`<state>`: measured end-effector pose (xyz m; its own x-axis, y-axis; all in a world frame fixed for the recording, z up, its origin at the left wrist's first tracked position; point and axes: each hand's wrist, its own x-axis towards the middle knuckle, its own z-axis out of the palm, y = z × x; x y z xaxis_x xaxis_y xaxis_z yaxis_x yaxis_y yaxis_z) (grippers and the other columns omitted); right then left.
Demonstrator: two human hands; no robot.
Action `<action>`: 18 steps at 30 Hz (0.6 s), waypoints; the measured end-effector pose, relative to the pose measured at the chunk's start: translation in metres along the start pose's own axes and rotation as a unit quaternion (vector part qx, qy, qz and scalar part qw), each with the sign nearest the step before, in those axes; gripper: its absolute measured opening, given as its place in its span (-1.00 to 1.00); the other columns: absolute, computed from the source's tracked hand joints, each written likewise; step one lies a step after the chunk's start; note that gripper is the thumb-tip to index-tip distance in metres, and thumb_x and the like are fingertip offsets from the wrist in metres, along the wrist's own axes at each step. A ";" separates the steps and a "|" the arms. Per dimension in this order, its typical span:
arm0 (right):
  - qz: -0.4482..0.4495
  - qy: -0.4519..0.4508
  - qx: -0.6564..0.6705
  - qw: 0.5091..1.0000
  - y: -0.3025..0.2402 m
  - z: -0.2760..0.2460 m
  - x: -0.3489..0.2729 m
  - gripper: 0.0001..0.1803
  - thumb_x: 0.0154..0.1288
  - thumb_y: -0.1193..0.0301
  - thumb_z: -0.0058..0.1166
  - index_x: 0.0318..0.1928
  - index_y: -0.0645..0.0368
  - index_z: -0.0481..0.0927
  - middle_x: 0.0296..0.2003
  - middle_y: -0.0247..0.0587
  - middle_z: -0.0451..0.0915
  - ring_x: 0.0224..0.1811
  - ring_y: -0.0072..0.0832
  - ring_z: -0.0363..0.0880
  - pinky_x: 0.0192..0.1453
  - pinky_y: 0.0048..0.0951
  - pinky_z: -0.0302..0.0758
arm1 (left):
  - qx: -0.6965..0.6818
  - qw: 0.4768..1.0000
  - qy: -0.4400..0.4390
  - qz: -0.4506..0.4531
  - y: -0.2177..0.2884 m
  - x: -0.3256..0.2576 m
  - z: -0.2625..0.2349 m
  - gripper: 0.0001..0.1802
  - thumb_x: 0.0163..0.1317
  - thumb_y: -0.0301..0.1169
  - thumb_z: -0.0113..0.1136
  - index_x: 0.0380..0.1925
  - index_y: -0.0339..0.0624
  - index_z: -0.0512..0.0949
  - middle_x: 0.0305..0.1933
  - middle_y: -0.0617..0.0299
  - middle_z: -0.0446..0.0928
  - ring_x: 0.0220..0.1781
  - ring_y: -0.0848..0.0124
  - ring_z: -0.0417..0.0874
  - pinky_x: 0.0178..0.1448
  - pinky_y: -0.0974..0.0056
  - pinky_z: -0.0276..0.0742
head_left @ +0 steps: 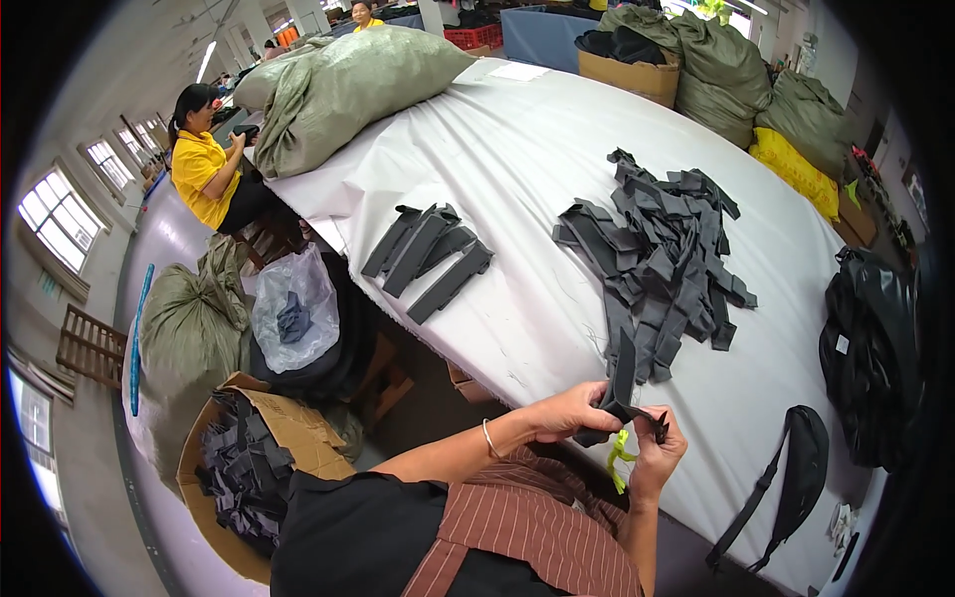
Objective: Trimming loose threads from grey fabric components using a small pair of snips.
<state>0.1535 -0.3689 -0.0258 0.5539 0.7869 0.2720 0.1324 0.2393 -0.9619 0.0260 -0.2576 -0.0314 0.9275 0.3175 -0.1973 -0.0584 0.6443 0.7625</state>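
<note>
My left hand (pixel 577 411) grips a dark grey fabric strip (pixel 622 373), folded and standing up from the fingers at the table's near edge. Close beside it, my right hand (pixel 659 453) is closed round small dark thread snips (pixel 654 424), whose tips lie by the strip's lower end. Bright yellow-green ribbon (pixel 620 462) hangs between the hands; where it is fastened is hidden. Beyond my hands spreads a loose pile of similar grey strips (pixel 667 259). Several more strips (pixel 428 254) lie side by side in a small group to the left.
White cloth covers the large table (pixel 527 129). A cardboard box of dark pieces (pixel 288 408) stands at lower left, near a clear plastic bag (pixel 298 308). A black pouch (pixel 799 473) and black bag (pixel 865 348) lie right. A person in yellow (pixel 204 169) sits beyond a big sack (pixel 368 90).
</note>
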 end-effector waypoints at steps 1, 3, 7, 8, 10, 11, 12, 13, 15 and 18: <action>0.022 0.009 0.002 1.000 0.002 -0.002 0.000 -0.94 0.10 0.67 0.15 -0.38 0.30 0.57 -0.46 -0.42 0.45 -0.40 -0.69 0.36 -0.29 -0.67 0.30 | 0.026 0.999 0.020 0.000 -0.001 0.001 0.000 -0.60 0.06 -0.49 0.28 -0.10 -0.27 0.39 -0.23 0.30 0.48 -0.27 0.58 0.51 -0.17 0.45 0.48; 0.044 0.012 0.013 0.999 0.001 -0.004 0.001 -0.95 0.12 0.64 0.16 -0.40 0.30 0.54 -0.50 -0.46 0.41 -0.41 -0.72 0.32 -0.31 -0.69 0.25 | 0.071 0.996 0.036 0.029 -0.003 0.001 0.003 -0.67 0.07 -0.47 0.25 -0.15 -0.30 0.43 -0.29 0.32 0.49 -0.30 0.59 0.48 -0.20 0.45 0.45; 0.026 0.023 0.068 0.997 -0.006 -0.004 0.006 -0.92 0.16 0.56 0.17 -0.42 0.24 0.53 -0.55 -0.52 0.36 -0.53 -0.76 0.19 -0.45 -0.66 0.09 | 0.299 0.943 0.056 0.132 0.012 -0.012 0.019 -0.76 0.11 -0.42 0.20 -0.25 -0.36 0.50 -0.44 0.39 0.48 -0.36 0.64 0.40 -0.24 0.44 0.41; 0.006 0.030 0.076 0.997 -0.009 -0.003 0.008 -0.89 0.19 0.50 0.18 -0.44 0.17 0.52 -0.61 -0.61 0.29 -0.64 -0.81 0.05 -0.59 -0.65 -0.08 | 0.329 0.931 0.063 0.147 0.017 -0.015 0.024 -0.77 0.11 -0.43 0.20 -0.29 -0.37 0.49 -0.50 0.38 0.44 -0.38 0.65 0.35 -0.27 0.41 0.40; -0.014 0.030 0.074 0.997 -0.013 -0.003 0.010 -0.89 0.19 0.50 0.17 -0.44 0.18 0.52 -0.62 -0.60 0.28 -0.65 -0.81 0.05 -0.59 -0.65 -0.08 | 0.369 0.915 0.063 0.152 0.026 -0.022 0.030 -0.78 0.09 -0.45 0.21 -0.32 -0.37 0.47 -0.52 0.30 0.44 -0.40 0.62 0.35 -0.30 0.38 0.39; -0.034 0.030 0.072 0.996 -0.015 -0.003 0.011 -0.89 0.20 0.49 0.17 -0.44 0.18 0.52 -0.64 -0.60 0.27 -0.66 -0.81 0.05 -0.59 -0.64 -0.09 | 0.408 0.897 0.064 0.157 0.028 -0.024 0.031 -0.79 0.06 -0.47 0.21 -0.36 -0.38 0.45 -0.54 0.23 0.43 -0.43 0.59 0.36 -0.33 0.35 0.38; -0.034 0.030 0.072 0.996 -0.017 -0.003 0.011 -0.89 0.20 0.49 0.17 -0.44 0.18 0.52 -0.64 -0.60 0.27 -0.66 -0.81 0.05 -0.59 -0.64 -0.09 | 0.408 0.897 0.064 0.157 0.027 -0.024 0.031 -0.79 0.06 -0.47 0.21 -0.36 -0.38 0.45 -0.54 0.23 0.43 -0.43 0.59 0.36 -0.33 0.35 0.38; -0.014 0.031 0.087 0.996 -0.018 -0.004 0.011 -0.89 0.17 0.52 0.19 -0.44 0.23 0.51 -0.57 -0.51 0.35 -0.57 -0.75 0.16 -0.49 -0.65 0.05 | 0.429 0.885 0.059 0.173 0.026 -0.024 0.029 -0.80 0.05 -0.49 0.20 -0.40 -0.39 0.41 -0.57 0.15 0.40 -0.47 0.54 0.36 -0.36 0.31 0.37; 0.005 0.032 0.103 0.994 -0.022 -0.004 0.011 -0.88 0.14 0.55 0.20 -0.43 0.28 0.51 -0.50 -0.43 0.43 -0.49 -0.70 0.28 -0.40 -0.66 0.19 | 0.449 0.871 0.054 0.189 0.025 -0.025 0.029 -0.80 0.03 -0.51 0.18 -0.45 -0.39 0.37 -0.59 0.06 0.38 -0.50 0.50 0.35 -0.39 0.27 0.35; 0.035 0.055 0.113 0.991 -0.025 -0.003 0.011 -0.87 0.17 0.51 0.21 -0.44 0.23 0.52 -0.57 -0.51 0.37 -0.58 -0.76 0.17 -0.51 -0.66 0.05 | 0.472 0.858 0.046 0.199 0.026 -0.027 0.030 -0.80 0.04 -0.55 0.13 -0.46 -0.39 0.30 -0.60 -0.03 0.36 -0.55 0.30 0.38 -0.40 0.21 0.33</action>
<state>0.1586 -0.3680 0.0014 0.6437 0.7418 0.1880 -0.0909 0.3181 -0.9437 0.0104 -0.2700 0.0120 0.8676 0.4637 0.1797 0.0019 -0.3645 0.9312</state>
